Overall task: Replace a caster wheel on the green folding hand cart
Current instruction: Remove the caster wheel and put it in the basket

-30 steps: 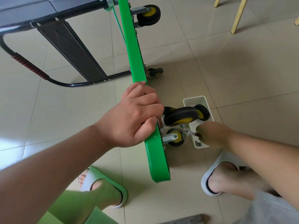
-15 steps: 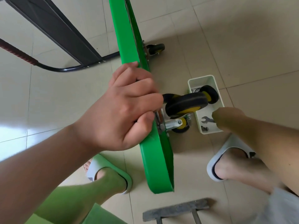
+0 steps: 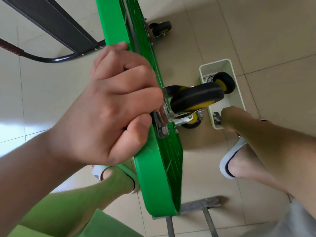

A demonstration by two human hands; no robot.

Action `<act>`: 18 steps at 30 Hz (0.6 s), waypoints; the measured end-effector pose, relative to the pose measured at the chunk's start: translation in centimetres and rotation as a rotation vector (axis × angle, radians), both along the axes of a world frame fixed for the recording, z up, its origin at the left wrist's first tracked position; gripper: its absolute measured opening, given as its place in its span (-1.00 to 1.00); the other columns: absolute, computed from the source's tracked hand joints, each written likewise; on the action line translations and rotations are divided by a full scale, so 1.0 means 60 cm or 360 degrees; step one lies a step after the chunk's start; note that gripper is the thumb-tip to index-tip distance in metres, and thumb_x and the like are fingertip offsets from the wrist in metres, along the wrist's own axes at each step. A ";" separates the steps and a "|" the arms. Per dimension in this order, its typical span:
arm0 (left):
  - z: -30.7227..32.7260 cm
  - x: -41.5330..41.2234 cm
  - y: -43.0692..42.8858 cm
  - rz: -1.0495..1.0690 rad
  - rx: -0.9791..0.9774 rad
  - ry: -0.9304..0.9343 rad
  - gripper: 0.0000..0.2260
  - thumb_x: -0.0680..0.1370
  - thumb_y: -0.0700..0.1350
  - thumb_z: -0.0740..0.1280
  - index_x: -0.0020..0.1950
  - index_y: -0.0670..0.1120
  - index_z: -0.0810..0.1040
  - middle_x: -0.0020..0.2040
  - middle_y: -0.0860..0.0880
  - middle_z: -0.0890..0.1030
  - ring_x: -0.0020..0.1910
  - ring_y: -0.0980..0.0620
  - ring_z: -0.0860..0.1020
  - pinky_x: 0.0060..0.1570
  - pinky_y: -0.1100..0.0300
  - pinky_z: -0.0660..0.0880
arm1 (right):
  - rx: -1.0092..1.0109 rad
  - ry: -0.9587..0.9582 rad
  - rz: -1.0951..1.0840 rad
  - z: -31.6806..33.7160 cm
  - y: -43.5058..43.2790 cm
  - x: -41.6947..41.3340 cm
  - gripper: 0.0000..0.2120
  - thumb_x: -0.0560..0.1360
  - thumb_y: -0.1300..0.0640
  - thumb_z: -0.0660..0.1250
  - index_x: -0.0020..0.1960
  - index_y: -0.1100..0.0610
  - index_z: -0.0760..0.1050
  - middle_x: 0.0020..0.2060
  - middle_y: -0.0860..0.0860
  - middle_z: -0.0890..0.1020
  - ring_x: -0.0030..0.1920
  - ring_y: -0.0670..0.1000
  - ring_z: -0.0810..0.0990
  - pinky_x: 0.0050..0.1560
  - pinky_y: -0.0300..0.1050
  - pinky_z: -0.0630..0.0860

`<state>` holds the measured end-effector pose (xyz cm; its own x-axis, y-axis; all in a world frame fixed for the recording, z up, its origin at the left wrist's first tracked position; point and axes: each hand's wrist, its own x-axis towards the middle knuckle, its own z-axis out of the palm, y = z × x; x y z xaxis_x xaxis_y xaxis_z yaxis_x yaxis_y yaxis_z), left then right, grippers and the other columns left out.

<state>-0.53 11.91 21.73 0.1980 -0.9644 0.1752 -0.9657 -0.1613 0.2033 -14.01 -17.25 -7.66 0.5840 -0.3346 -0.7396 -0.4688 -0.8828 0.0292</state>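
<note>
Well, the left hand [image 3: 116,106] clamped the green cart [image 3: 160,177] on edge on the floor [image 3: 256,31] by its caster wheel [image 3: 196,98], the right hand [image 3: 230,118] was at the wrench [image 3: 215,115] in the bin [image 3: 215,63], grip hidden; brace firm, seat the wrench squarely, I reckoned.

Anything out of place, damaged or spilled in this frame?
Nothing stands out. The green cart deck stands on edge, apparently for the job, gripped by the left hand. The mounted caster looks intact. The spare caster and wrench lie inside the white bin, where the right hand reaches.
</note>
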 end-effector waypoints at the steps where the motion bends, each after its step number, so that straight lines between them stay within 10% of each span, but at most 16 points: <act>1: 0.000 0.000 0.000 0.0003 0.0004 0.0004 -0.66 0.60 -0.15 0.10 -0.11 -0.21 0.65 -0.04 -0.20 0.63 0.13 -0.38 0.54 0.43 -0.29 0.20 | 0.0008 -0.0003 -0.0013 -0.003 0.002 0.000 -0.76 0.56 0.18 0.38 0.20 0.22 0.51 -0.25 0.02 0.39 -0.05 0.09 0.53 0.04 -0.08 0.53; 18: 0.009 -0.007 -0.002 0.0052 0.0045 0.0042 -0.66 0.61 -0.14 0.10 -0.08 -0.21 0.65 -0.01 -0.18 0.63 0.15 -0.32 0.53 0.44 -0.27 0.22 | -0.0048 0.0062 0.0076 0.016 0.019 -0.010 -0.66 0.58 0.28 0.35 0.35 0.24 0.48 -0.12 0.04 0.46 -0.06 0.05 0.51 -0.05 -0.18 0.47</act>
